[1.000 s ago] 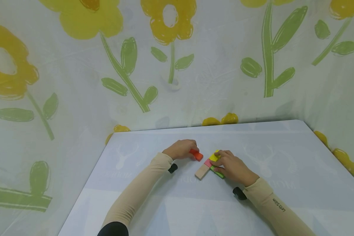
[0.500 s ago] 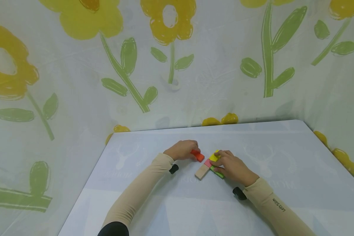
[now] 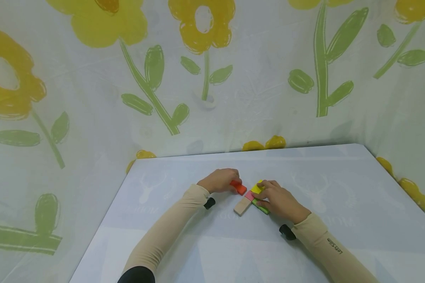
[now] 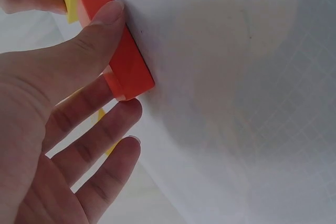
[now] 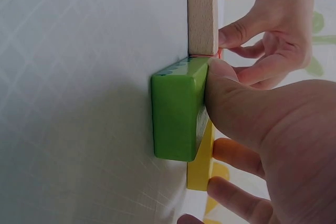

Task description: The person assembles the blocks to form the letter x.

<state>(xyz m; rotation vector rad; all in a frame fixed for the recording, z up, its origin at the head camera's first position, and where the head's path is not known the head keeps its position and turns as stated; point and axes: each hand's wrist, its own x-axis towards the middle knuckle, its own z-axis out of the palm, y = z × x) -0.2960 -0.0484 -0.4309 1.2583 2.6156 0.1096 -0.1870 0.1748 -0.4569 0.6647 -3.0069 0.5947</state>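
Note:
My left hand (image 3: 219, 180) pinches a red wooden block (image 4: 126, 59) between thumb and fingers, its near end close beside a small pink block (image 3: 249, 195). My right hand (image 3: 281, 199) steadies the other pieces: its thumb lies against a green block (image 5: 176, 116), while its fingers touch a yellow block (image 5: 199, 169). Plain wood shows on another block (image 3: 242, 206), lined up with the pink and yellow ones in a slanting row. The green block branches off from the pink one toward the right hand, which partly covers it and the yellow block.
All the blocks lie on a pale tabletop (image 3: 156, 212) with faint deer-head prints. Behind the table's far edge hangs a white cloth (image 3: 255, 98) with yellow flowers and green leaves. Beige sleeves (image 3: 168, 232) cover both arms, with a dark camera (image 3: 287, 232) under the right wrist.
The left hand has slid the red block slightly right and toward the person, narrowing the gap to the pink block. The right hand and the other blocks have stayed put.

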